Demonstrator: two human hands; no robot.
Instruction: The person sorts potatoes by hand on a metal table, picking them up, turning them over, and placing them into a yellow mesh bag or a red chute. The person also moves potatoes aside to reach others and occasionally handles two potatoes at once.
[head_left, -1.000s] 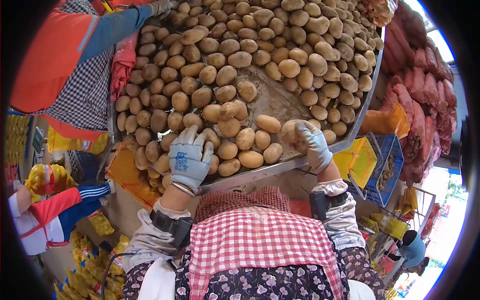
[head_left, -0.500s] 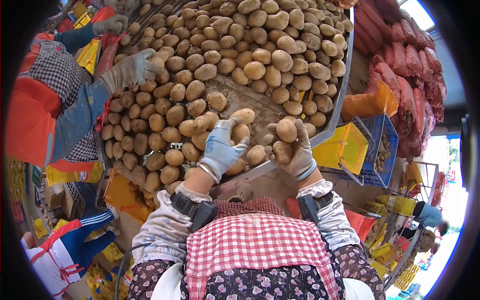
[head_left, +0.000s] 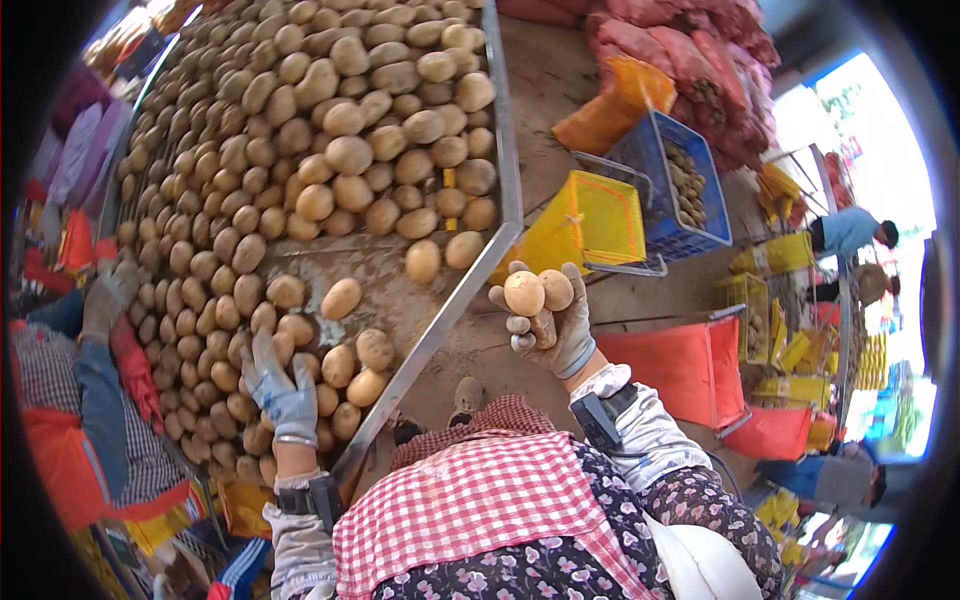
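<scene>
Many potatoes (head_left: 349,155) lie on a metal-edged table (head_left: 440,330). My right hand (head_left: 565,330), in a dirty light glove, holds several potatoes (head_left: 524,294) off the table, beyond its right edge and near a yellow mesh bag (head_left: 607,222). Gloved in pale blue, my left hand (head_left: 283,392) rests palm down on the potatoes at the table's near part, its fingers spread. Beside it are loose potatoes (head_left: 367,387) close to the metal edge.
A co-worker's gloved hand (head_left: 108,298) is at the table's left side. To the right stand a blue crate (head_left: 690,235) with potatoes, an orange bag (head_left: 615,105), a red bag (head_left: 675,365) and stacked red sacks (head_left: 700,70). Other people are farther right.
The view has swung to the right. My right hand has moved off the table with potatoes in it. My left hand has let go of its potatoes and spread over the pile.
</scene>
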